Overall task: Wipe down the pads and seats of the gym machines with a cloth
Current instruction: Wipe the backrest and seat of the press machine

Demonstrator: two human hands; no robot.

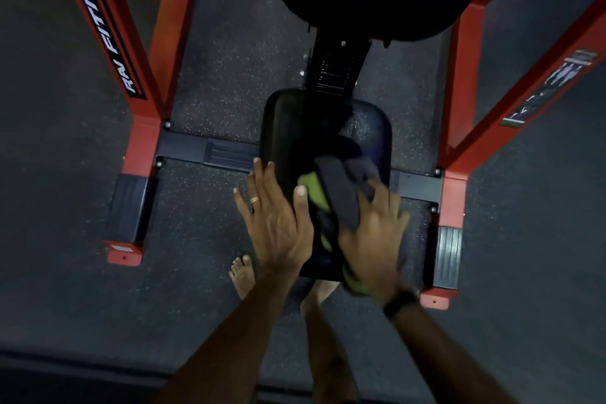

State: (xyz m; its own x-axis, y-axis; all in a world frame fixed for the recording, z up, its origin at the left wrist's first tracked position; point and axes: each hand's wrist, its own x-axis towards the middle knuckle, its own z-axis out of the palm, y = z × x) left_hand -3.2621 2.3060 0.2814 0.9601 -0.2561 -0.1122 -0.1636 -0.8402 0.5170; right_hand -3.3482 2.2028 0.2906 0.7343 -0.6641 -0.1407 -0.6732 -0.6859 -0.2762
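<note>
My right hand (370, 239) clamps the crumpled grey-and-green cloth (334, 197) on the black padded seat (285, 128), whose long axis runs away from me; left-hand fingers (262, 180) lie spread on its left edge.

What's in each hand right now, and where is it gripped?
The right hand holds the cloth bunched at its near end, over the seat. The left hand holds nothing; its straight fingers lie on the seat's left edge.

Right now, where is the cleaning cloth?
In the head view, the dark grey and lime-green cloth lies on the black padded seat at centre frame, under the right hand, with the left hand beside it.
</note>
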